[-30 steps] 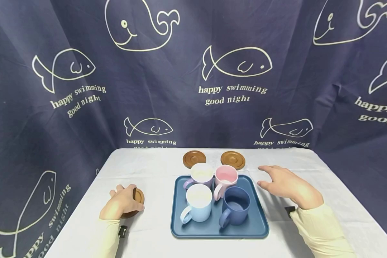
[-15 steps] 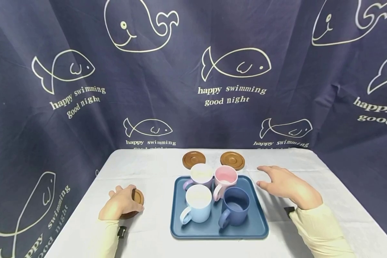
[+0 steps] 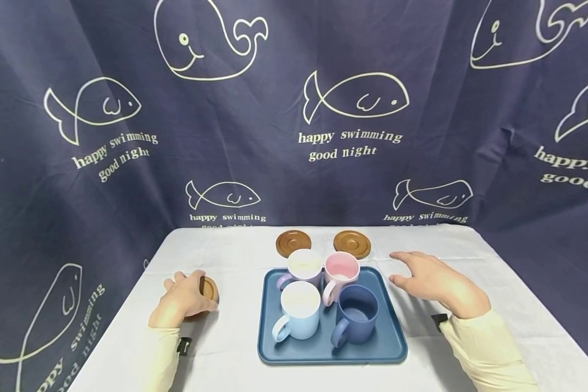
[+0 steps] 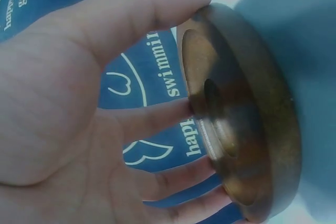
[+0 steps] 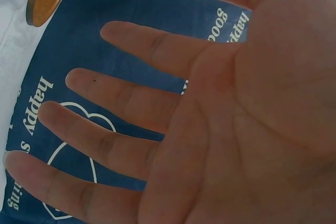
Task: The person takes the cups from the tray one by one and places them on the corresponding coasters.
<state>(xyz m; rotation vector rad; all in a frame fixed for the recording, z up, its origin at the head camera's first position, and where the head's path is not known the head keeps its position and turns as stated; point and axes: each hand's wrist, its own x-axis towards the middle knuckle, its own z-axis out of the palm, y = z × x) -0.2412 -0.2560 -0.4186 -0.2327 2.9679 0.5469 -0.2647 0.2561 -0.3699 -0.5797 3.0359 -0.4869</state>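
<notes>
Nearest, at the bottom edge, come two cream sleeves (image 3: 490, 348), one on each forearm, over a table spread with a white cloth (image 3: 235, 316). Between them lies a blue rectangular tray (image 3: 313, 356) with four upright mugs on it: in its nearer row a light blue mug (image 3: 304, 321) with a white inside, and a navy mug (image 3: 362, 326) to its right, both handles turned toward the near left. Left of the tray and well apart from it, the left hand (image 3: 181, 298) grips a round brown wooden coaster (image 3: 208, 288) by the rim, thumb on one side and fingers spread along the other, parted just enough to span it. Right of the tray, the right hand (image 3: 438, 282) has its thumb and fingers extended and well separated, holding nothing. In the tray's farther row stand a lilac mug (image 3: 305, 265), white inside, and a pink mug (image 3: 342, 272). Just beyond the tray sit two more wooden coasters (image 3: 293, 243), side by side but apart. Behind the table hangs a navy curtain (image 3: 255, 130) printed with whales, fish and "happy swimming good night".
</notes>
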